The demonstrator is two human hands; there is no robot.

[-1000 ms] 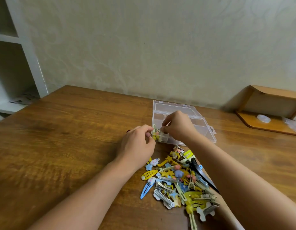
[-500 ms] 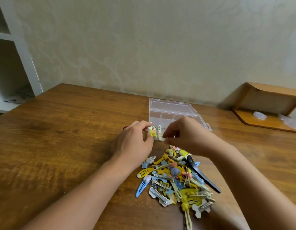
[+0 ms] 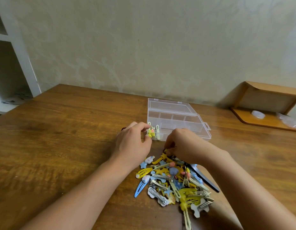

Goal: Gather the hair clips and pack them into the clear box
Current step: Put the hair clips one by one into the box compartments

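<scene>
A clear divided box point(image 3: 182, 120) lies open on the wooden table point(image 3: 64, 130), its lid flat behind it. A few pale yellow and green clips point(image 3: 153, 132) stand in its near left compartment. My left hand point(image 3: 132, 143) touches that corner, fingers curled at the clips there. My right hand point(image 3: 182, 144) is down at the far end of the pile of hair clips point(image 3: 173, 180), fingertips pinching a yellow clip point(image 3: 167, 151). The pile holds several yellow, blue and metal clips, with a long black clip point(image 3: 205, 178) along its right side.
A white shelf unit point(image 3: 14, 52) stands at the far left. A wooden corner stand point(image 3: 266, 107) with a small clear roll and plastic bags sits at the far right. The wall runs close behind the box.
My right hand has come back from over the box down to the near pile and taken hold of a yellow clip. My left hand has stayed at the box's near left corner.
</scene>
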